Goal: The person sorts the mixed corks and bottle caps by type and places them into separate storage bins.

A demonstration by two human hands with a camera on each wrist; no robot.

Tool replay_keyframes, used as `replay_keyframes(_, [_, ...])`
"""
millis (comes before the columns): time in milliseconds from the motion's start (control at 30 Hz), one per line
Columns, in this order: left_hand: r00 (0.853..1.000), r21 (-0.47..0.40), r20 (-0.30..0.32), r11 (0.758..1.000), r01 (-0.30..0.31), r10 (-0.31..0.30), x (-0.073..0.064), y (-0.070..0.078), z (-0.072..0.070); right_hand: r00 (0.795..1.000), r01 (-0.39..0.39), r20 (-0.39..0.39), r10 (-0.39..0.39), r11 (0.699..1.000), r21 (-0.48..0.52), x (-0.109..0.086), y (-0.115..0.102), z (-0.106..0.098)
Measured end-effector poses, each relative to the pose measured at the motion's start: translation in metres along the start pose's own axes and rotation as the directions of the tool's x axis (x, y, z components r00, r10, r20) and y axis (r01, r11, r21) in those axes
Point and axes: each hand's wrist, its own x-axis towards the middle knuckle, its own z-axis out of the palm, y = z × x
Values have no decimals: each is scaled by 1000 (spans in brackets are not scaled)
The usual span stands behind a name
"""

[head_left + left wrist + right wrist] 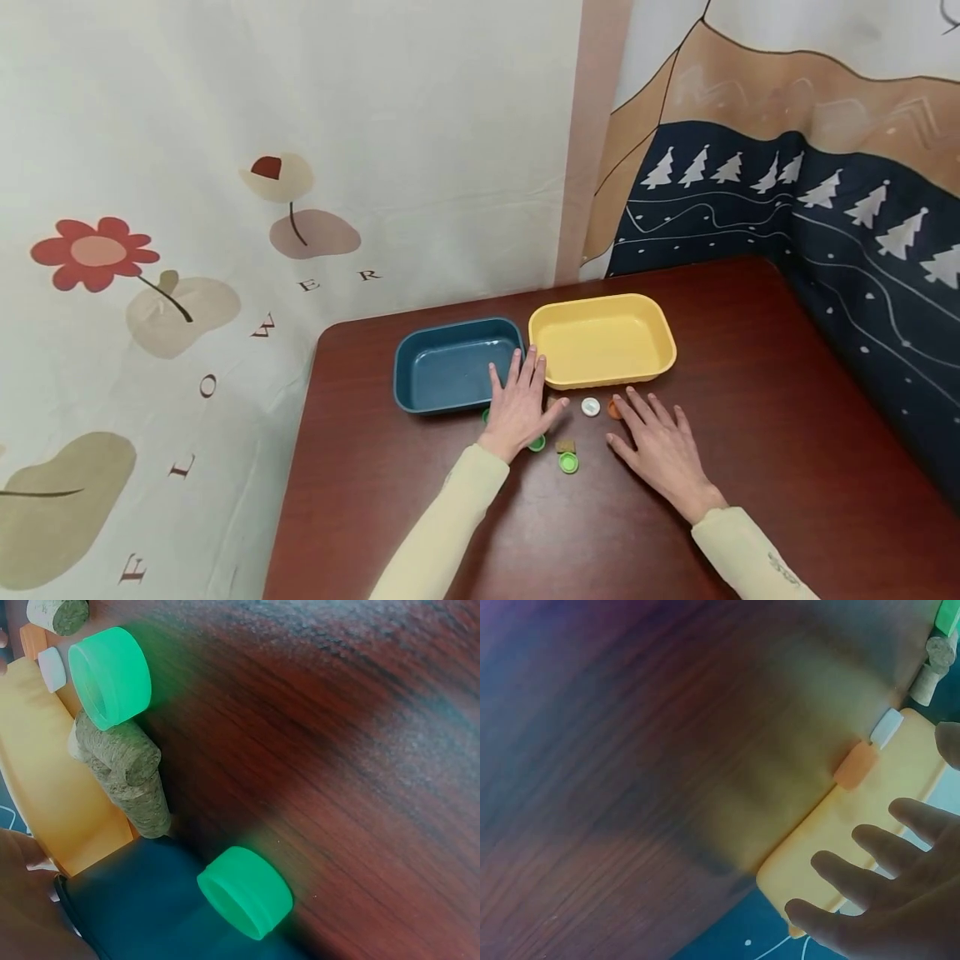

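My left hand (513, 417), fingers straight and spread, is over the table by the near right corner of the blue bin (438, 375). Partly hidden around it lie two green bottle caps (537, 444) and some corks (124, 754). My right hand (663, 458) holds nothing; its extended fingers are near the yellow bin's front edge, beside an orange cap (856, 765). A white cap (590, 407) sits between the hands. Closer to me are a light green cap (567, 462) and another cork (566, 447). Whether either hand touches the table, I cannot tell.
The yellow bin (603, 346) stands at the back of the dark red wooden table (360, 500), right beside the blue one. Patterned cloth (450, 150) hangs behind the table and along its right side.
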Motion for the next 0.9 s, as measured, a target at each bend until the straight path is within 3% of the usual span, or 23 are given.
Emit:
replay_keyframes(500, [1000, -7, -21, 1000, -14, 14, -2, 0, -1, 997, 74, -34, -76, 995, -61, 17, -5, 8])
replay_keyframes(900, [1000, 2, -19, 1000, -12, 12, -2, -1, -1, 995, 75, -67, -79, 996, -54, 17, -4, 7])
